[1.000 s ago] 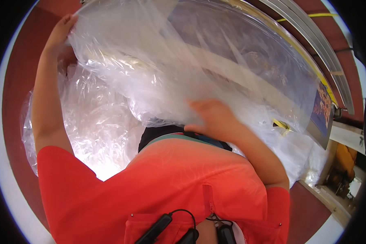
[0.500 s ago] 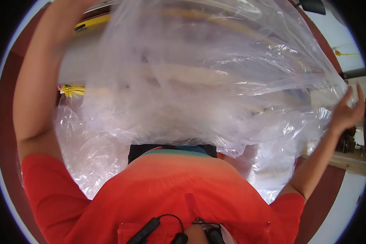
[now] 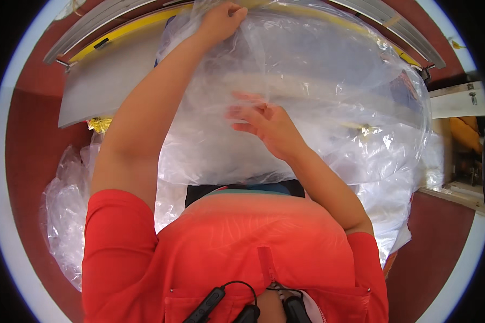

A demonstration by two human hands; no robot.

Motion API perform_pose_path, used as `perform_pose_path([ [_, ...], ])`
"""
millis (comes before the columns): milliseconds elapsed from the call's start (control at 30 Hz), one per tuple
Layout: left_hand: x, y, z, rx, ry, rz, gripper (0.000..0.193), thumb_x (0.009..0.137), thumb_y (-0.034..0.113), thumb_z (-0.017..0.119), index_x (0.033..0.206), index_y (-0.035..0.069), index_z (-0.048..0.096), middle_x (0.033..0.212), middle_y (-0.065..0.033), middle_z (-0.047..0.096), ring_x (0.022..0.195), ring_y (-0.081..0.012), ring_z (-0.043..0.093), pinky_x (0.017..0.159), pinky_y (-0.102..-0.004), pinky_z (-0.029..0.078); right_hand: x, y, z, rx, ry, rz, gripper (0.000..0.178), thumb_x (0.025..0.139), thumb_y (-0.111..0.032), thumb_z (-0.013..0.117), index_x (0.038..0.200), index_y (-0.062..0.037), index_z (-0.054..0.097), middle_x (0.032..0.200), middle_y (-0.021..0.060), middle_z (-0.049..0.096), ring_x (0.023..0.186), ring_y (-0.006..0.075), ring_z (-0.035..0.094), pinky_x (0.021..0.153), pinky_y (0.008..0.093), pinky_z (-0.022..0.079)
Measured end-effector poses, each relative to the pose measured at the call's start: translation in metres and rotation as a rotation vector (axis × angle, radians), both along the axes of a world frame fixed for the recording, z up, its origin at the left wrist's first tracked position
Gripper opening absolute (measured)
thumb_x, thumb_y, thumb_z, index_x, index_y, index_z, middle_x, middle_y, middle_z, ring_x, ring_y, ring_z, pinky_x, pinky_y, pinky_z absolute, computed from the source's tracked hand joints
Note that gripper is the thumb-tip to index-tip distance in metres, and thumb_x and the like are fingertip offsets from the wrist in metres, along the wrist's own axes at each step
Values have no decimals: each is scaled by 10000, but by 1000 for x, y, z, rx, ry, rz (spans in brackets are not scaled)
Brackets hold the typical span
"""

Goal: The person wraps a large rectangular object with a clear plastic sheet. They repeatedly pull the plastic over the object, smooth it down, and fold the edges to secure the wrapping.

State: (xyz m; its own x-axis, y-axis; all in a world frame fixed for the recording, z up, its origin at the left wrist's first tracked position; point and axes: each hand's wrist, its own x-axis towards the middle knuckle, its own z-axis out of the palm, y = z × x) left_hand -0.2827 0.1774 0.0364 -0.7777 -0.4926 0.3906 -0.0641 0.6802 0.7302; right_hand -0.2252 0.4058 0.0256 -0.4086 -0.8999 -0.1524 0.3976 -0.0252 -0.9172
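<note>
A large sheet of clear plastic film [image 3: 328, 86] spreads over the grey tabletop [image 3: 108, 81] and hangs over its near edge toward my waist. At the far side, my left hand [image 3: 223, 24] is closed with its fingers curled on the film's upper part, left of the middle. My right hand [image 3: 275, 129] is over the middle of the sheet, its fingers stretched to the left and somewhat blurred. It is at the film's surface and plainly grips nothing.
A yellow strip [image 3: 137, 24] and metal rails [image 3: 409, 33] run along the table's far side. More crumpled clear plastic [image 3: 64, 215] lies at the lower left, near a yellow bundle [image 3: 98, 125]. A white cabinet [image 3: 458, 102] stands at the right.
My left hand has come right and into view at the far side. My right hand has left the right edge and moved to the middle. The raised film has settled lower over the table.
</note>
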Motion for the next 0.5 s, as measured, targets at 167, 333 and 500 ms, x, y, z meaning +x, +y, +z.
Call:
perform_pose_path([
  [167, 61, 0, 31, -184, -92, -46, 221, 761, 234, 510, 779, 18, 552, 741, -118, 582, 679, -200, 547, 602, -320, 416, 11, 5, 2, 73, 356, -47, 226, 838, -107, 415, 964, 47, 520, 729, 92, 570, 674, 141, 561, 634, 245, 455],
  [333, 120, 74, 65, -130, -183, -645, 270, 630, 60, 639, 889, 98, 572, 682, 0, 466, 625, -139, 442, 533, -265, 356, 4, 16, 11, 152, 758, -34, 186, 794, -75, 438, 908, 32, 538, 667, 97, 572, 627, 153, 573, 586, 252, 431],
  [500, 136, 89, 44, -386, 167, -570, 228, 617, 69, 648, 835, 93, 582, 679, -27, 462, 631, -188, 443, 536, -277, 355, -3, 31, 53, 211, 737, 85, 159, 744, -146, 525, 806, 1, 533, 544, 73, 528, 508, 154, 542, 479, 258, 408],
])
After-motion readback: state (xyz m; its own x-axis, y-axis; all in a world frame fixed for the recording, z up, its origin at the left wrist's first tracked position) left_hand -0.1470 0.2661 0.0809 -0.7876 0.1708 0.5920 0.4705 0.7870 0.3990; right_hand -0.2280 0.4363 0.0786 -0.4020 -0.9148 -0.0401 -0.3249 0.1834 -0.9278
